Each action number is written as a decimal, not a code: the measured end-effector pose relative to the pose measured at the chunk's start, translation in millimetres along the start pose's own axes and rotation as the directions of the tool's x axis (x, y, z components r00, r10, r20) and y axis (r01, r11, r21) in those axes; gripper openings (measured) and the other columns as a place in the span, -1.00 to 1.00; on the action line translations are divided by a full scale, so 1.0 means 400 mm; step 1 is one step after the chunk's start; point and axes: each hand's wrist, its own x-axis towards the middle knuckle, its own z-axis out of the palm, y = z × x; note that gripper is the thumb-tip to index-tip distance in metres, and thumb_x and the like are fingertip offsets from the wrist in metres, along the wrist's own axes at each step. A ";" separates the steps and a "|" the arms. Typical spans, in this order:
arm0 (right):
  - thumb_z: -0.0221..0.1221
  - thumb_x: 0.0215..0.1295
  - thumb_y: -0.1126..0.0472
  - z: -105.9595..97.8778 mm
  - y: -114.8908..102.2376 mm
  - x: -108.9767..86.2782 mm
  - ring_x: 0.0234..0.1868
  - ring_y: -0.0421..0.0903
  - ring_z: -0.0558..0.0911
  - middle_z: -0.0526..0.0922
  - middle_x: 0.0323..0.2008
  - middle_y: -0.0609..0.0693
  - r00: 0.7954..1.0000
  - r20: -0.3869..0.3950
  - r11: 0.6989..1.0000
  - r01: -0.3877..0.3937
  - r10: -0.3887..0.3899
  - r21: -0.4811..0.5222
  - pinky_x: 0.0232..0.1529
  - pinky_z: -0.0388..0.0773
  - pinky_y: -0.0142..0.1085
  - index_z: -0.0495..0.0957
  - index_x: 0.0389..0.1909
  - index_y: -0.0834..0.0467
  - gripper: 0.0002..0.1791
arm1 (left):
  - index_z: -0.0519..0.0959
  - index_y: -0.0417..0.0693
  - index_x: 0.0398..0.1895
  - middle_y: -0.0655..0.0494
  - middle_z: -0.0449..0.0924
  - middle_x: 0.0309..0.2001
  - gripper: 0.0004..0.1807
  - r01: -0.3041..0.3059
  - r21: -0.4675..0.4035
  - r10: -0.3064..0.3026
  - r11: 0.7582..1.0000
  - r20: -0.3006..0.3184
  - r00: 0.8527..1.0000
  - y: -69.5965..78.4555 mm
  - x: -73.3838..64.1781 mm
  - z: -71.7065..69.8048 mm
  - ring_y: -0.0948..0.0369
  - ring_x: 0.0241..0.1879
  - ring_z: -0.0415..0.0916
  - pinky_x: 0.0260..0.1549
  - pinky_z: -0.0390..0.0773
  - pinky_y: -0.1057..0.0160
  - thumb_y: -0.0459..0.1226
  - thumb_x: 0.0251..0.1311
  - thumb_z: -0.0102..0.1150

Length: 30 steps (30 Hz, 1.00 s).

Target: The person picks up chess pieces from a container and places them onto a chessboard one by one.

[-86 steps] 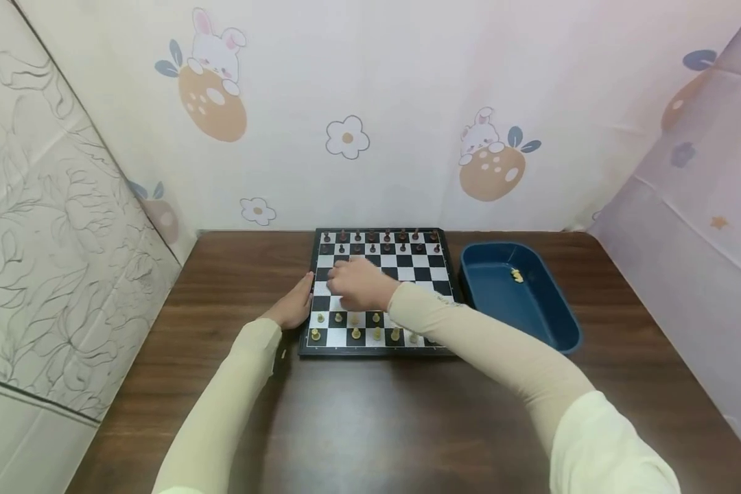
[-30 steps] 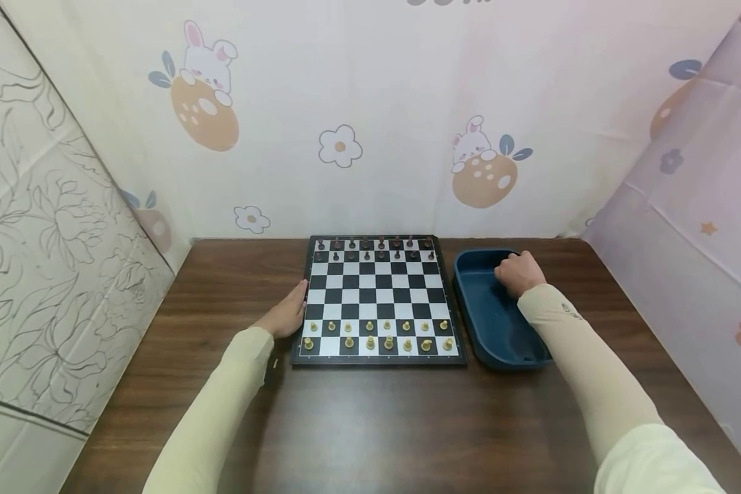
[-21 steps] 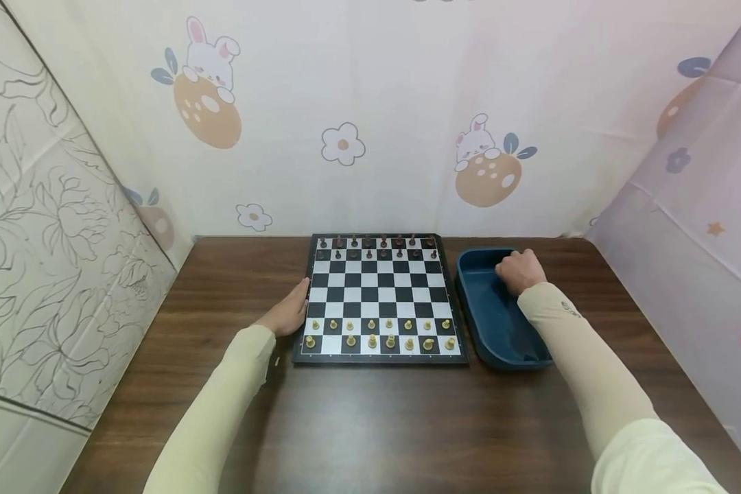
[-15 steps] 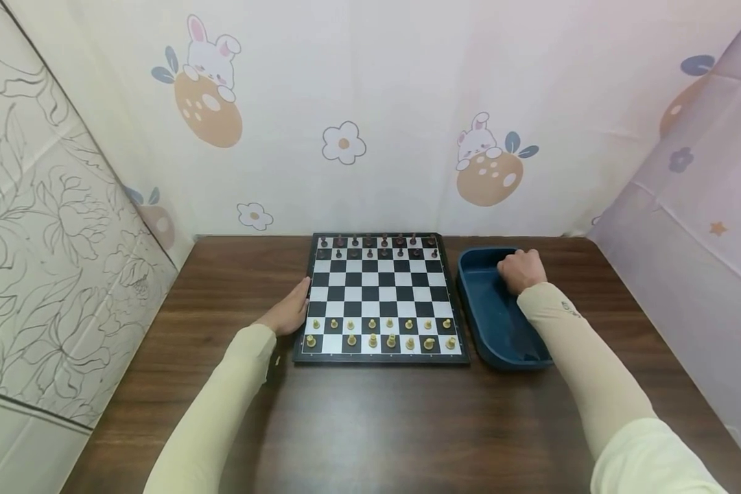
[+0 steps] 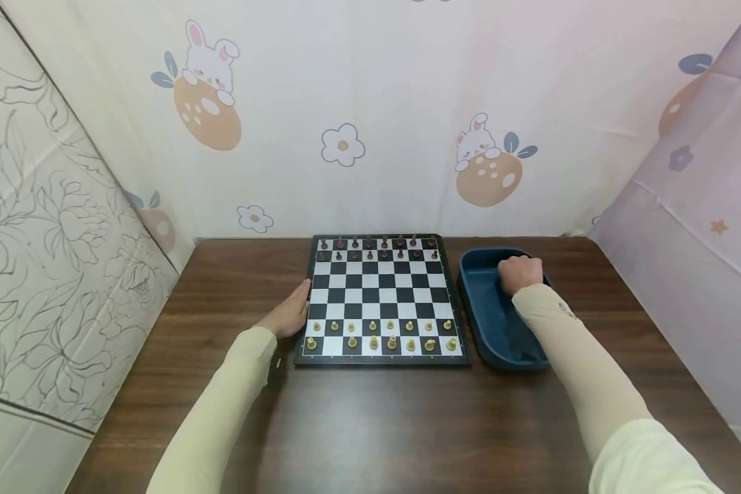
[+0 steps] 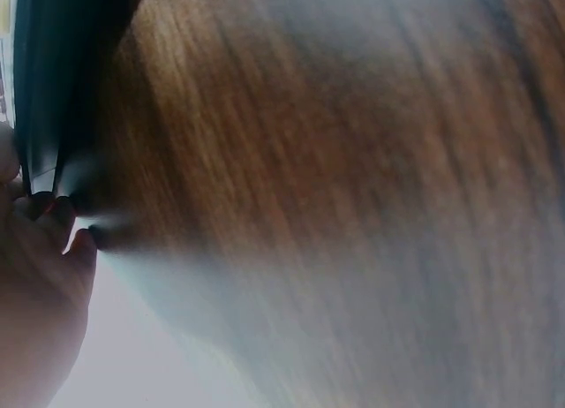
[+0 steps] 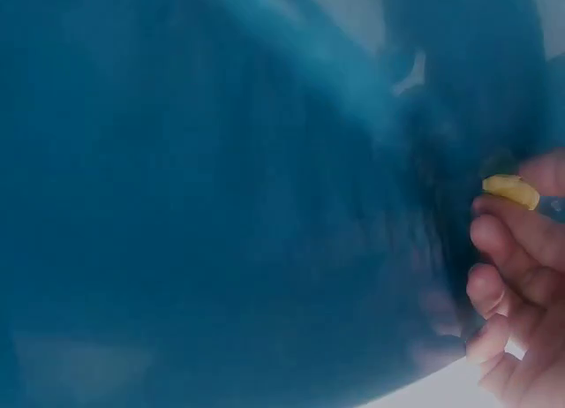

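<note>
A magnetic-style chessboard lies flat, with dark red pieces on its far two rows. Light yellow pieces stand on the near two rows, with a gap at the second square of the front row. Against the board's left side rests my left hand, fingers extended; the left wrist view shows the fingertips at the board's dark edge. My right hand is inside the blue tray. Its thumb and forefinger pinch a small yellow chess piece, whose shape is partly hidden.
The tray stands close to the board's right side on the brown wooden table. A printed curtain hangs along the table's back edge, and a patterned panel stands at the left.
My right hand has gone from above the board into the tray, where a yellow piece lay in view before. Within the last second it shifts only slightly. My left hand stays at the board's side.
</note>
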 end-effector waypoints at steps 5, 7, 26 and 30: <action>0.08 0.29 0.40 0.004 -0.005 -0.004 -0.55 0.12 0.53 0.54 -0.61 0.18 1.000 -0.001 1.000 -0.012 0.012 0.010 -0.38 0.54 0.13 0.60 -0.50 0.32 -0.80 | -0.27 -0.29 0.49 -0.18 -0.29 0.50 -0.39 0.004 -0.013 -0.004 1.000 0.005 1.000 0.005 -0.002 0.004 0.01 0.47 -0.29 0.39 -0.14 0.05 -0.27 0.49 -0.44; 0.11 0.28 0.38 0.007 -0.004 -0.005 -0.53 0.13 0.53 0.54 -0.60 0.18 1.000 -0.002 1.000 -0.007 0.007 0.002 -0.37 0.54 0.14 0.60 -0.49 0.32 -0.83 | -0.27 -0.29 0.49 -0.18 -0.28 0.50 -0.39 0.005 -0.013 -0.005 1.000 0.008 1.000 0.006 -0.003 0.004 0.01 0.47 -0.29 0.39 -0.14 0.05 -0.27 0.49 -0.44; 0.12 0.24 0.31 -0.034 0.021 -0.012 -0.69 -0.02 0.42 0.36 -0.78 0.03 0.993 -0.050 0.994 0.107 -0.108 -0.017 -0.61 0.44 -0.08 0.42 -0.76 0.13 -0.65 | -0.27 -0.30 0.49 -0.19 -0.29 0.50 -0.39 0.006 -0.005 -0.006 1.000 0.010 1.000 0.002 -0.001 0.000 0.00 0.47 -0.29 0.39 -0.14 0.05 -0.27 0.49 -0.46; 0.12 0.23 0.33 -0.063 0.015 -0.020 -0.70 -0.04 0.40 0.35 -0.78 0.01 0.988 -0.081 0.991 0.134 -0.134 -0.013 -0.63 0.42 -0.09 0.41 -0.76 0.12 -0.65 | -0.28 -0.31 0.48 -0.19 -0.30 0.50 -0.39 -0.001 -0.006 0.001 1.000 0.011 1.000 0.002 -0.002 -0.003 0.00 0.47 -0.30 0.39 -0.15 0.06 -0.27 0.49 -0.46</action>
